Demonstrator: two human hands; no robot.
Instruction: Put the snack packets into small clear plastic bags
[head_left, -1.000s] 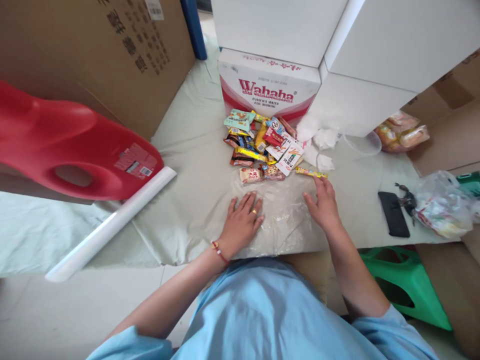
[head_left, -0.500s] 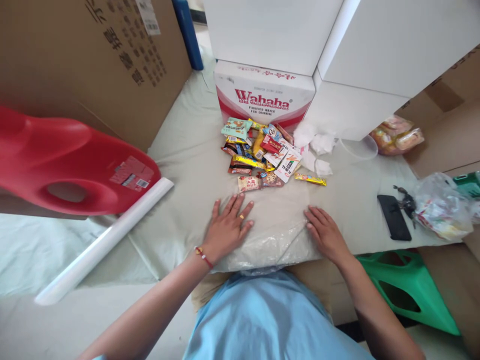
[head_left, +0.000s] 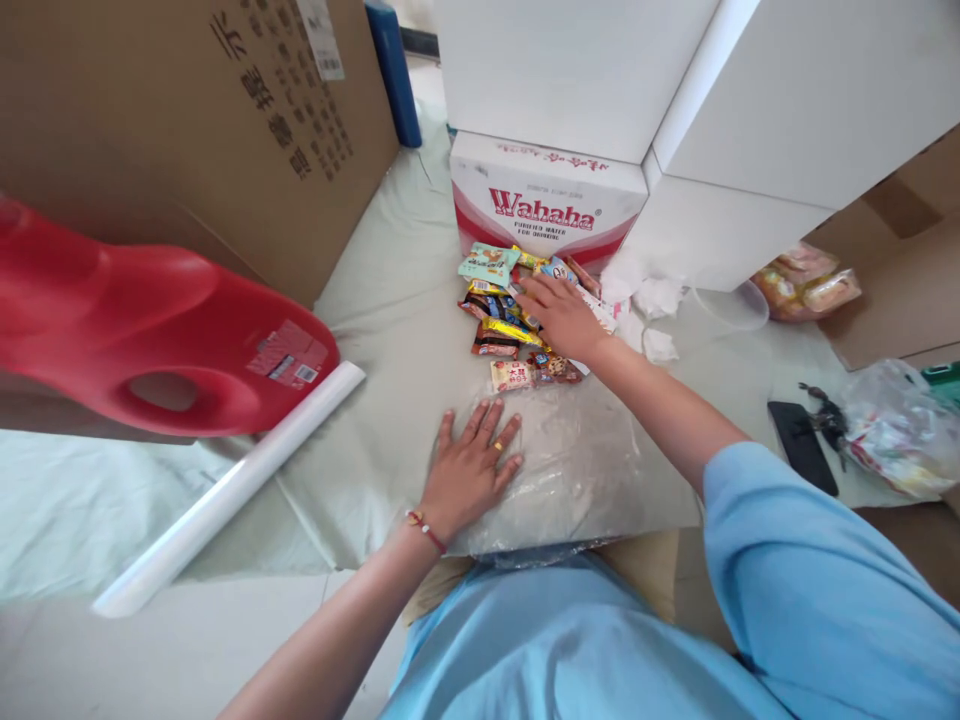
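My left hand (head_left: 471, 470) lies flat with spread fingers on a sheet of clear plastic film (head_left: 577, 470) at the front of the table. Over the pile of small wrapped snacks, my right hand (head_left: 559, 312) reaches with its fingers stretched out and hides part of it. Whether it touches the packets I cannot tell. Around it are a mint-green packet (head_left: 489, 263), a yellow stick packet (head_left: 514, 332) and, nearest to me, a cream packet (head_left: 511, 376).
Behind the snacks stands a Wahaha water carton (head_left: 551, 195). Crumpled white tissues (head_left: 658, 297) lie to their right. On the left are a red plastic jug (head_left: 225, 340) and a white roll (head_left: 232, 490). A black phone (head_left: 801, 445) and a plastic bag (head_left: 896, 430) lie at right.
My right hand has moved from the front of the table forward and left, over the snack pile. My left hand stays flat on the film. The view has shifted slightly.
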